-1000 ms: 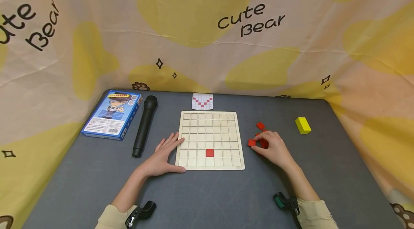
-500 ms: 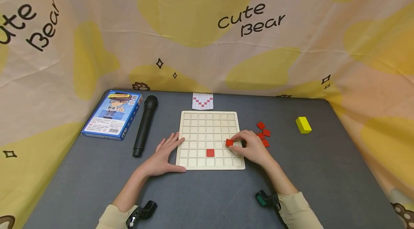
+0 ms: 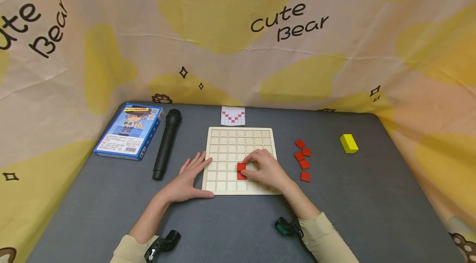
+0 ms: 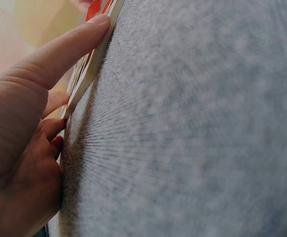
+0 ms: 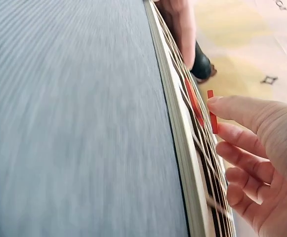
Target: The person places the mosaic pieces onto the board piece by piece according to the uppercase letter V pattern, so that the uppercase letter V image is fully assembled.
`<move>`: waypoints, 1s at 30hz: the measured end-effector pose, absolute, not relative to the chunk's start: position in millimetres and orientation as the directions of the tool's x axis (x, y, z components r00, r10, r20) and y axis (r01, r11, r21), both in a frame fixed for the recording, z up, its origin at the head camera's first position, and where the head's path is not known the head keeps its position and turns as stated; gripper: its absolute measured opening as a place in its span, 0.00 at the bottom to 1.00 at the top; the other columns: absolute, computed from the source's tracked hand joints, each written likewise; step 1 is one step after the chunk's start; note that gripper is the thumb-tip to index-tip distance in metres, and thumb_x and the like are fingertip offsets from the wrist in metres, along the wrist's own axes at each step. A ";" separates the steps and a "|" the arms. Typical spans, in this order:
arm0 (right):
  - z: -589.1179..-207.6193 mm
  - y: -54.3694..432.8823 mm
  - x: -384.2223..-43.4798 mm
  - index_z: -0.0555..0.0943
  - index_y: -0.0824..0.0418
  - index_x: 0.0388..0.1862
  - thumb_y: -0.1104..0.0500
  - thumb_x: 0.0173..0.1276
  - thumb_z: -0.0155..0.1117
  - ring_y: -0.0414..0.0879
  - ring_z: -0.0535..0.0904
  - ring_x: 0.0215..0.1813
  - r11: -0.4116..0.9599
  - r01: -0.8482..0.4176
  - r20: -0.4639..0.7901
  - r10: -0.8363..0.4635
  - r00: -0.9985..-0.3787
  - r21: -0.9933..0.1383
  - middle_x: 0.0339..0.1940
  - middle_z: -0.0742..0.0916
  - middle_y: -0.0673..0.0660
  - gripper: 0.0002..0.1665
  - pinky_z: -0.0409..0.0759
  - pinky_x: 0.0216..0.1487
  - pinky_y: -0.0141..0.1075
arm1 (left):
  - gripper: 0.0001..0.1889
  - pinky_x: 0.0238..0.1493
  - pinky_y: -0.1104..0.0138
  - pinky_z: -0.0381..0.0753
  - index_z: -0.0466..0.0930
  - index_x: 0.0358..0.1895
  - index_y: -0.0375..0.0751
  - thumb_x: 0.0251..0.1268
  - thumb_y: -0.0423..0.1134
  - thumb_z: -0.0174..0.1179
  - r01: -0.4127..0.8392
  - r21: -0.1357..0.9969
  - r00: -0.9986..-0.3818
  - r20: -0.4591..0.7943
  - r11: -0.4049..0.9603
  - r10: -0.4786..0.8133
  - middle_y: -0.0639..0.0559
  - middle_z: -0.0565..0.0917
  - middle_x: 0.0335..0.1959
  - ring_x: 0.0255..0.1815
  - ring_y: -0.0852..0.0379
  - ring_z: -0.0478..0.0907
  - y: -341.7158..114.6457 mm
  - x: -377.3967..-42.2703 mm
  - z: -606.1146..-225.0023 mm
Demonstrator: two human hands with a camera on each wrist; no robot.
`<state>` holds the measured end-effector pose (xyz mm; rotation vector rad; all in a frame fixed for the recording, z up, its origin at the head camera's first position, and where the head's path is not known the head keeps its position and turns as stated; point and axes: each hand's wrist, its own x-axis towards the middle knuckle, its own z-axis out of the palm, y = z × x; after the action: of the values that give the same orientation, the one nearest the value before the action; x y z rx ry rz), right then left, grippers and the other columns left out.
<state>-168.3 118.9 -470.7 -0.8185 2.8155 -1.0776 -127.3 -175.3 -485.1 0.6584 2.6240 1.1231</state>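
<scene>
A pale wooden grid board (image 3: 223,141) lies in the middle of the table in the head view. My left hand (image 3: 186,181) rests along its left edge, fingers spread, thumb at the near corner. Between thumb and fingertip, my right hand (image 3: 267,169) pinches a square red tile (image 3: 241,166) over the board. In the right wrist view this tile (image 5: 212,112) stands on edge, just above the grid. A second red tile (image 3: 241,176) sits in a cell of the grid, partly covered by the held one.
Several loose red tiles (image 3: 305,164) lie right of the board, with a yellow block (image 3: 348,143) farther right. Behind the board is a small card (image 3: 232,116) with a V of red squares. A black microphone (image 3: 166,145) and a blue box (image 3: 130,131) lie at left.
My right hand has picked a red tile from the loose ones and carried it left across the board to above the tile in the grid. My left hand has stayed put.
</scene>
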 end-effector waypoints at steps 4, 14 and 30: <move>-469.3 103.0 -170.0 0.85 0.53 0.38 0.51 0.56 0.76 0.44 0.73 0.46 0.649 -0.474 0.159 -0.483 -0.861 -0.595 0.40 0.84 0.47 0.13 0.73 0.50 0.39 | 0.55 0.72 0.43 0.32 0.56 0.76 0.38 0.46 0.56 0.75 0.312 0.729 -0.878 -0.023 0.609 0.478 0.40 0.46 0.79 0.79 0.42 0.37 -175.5 -127.1 -483.9; -470.5 87.4 -173.8 0.85 0.53 0.40 0.52 0.57 0.75 0.45 0.74 0.46 0.677 -0.467 0.146 -0.475 -0.867 -0.569 0.41 0.84 0.48 0.13 0.74 0.49 0.40 | 0.56 0.73 0.44 0.32 0.55 0.76 0.39 0.45 0.56 0.76 0.295 0.728 -0.882 -0.042 0.619 0.469 0.42 0.46 0.79 0.79 0.44 0.37 -175.9 -127.4 -484.5; -470.0 131.2 -177.3 0.87 0.55 0.42 0.57 0.60 0.73 0.45 0.75 0.45 0.617 -0.443 0.224 -0.401 -0.888 -0.650 0.42 0.86 0.48 0.11 0.74 0.46 0.41 | 0.57 0.73 0.44 0.32 0.56 0.76 0.39 0.43 0.56 0.77 0.286 0.734 -0.889 -0.038 0.616 0.457 0.43 0.47 0.79 0.79 0.44 0.37 -176.7 -127.9 -486.6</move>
<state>-177.3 131.2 -470.0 -0.7514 2.8754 -1.1810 -127.9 -176.7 -486.6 0.6115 2.6199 1.1315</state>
